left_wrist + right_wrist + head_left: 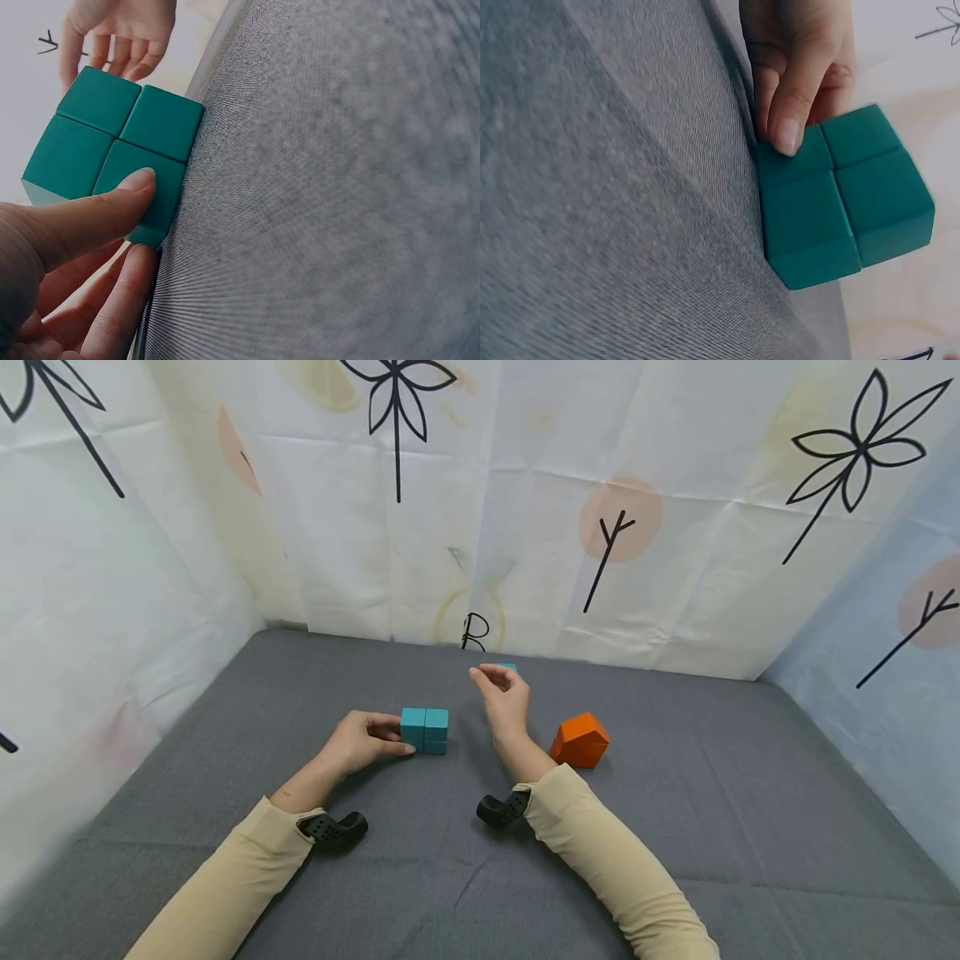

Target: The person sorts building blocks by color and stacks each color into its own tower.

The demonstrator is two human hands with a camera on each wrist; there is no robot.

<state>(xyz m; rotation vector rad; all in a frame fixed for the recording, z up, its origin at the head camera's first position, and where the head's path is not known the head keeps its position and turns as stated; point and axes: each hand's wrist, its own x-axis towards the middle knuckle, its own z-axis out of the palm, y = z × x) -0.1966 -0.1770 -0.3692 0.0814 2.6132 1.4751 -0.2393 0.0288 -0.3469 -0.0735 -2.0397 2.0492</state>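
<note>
My left hand point(360, 742) holds a teal block of joined cubes point(424, 731) on the grey cloth. In the left wrist view its thumb point(124, 199) presses the near face, which is divided into four squares, and other fingers lie by the lower edge. Farther back, my right hand point(506, 702) is raised with its fingers loosely bent. A bit of another teal piece point(508, 667) shows behind those fingers, mostly hidden by them. In the left wrist view the right hand point(127, 34) appears beyond the block, with no object seen between thumb and fingers.
An orange angular block point(581, 741) stands on the grey cloth-covered table point(420, 893), just right of my right wrist. White printed curtains point(540, 568) close off the back and both sides. Each wrist wears a black strap-mounted device point(333, 831).
</note>
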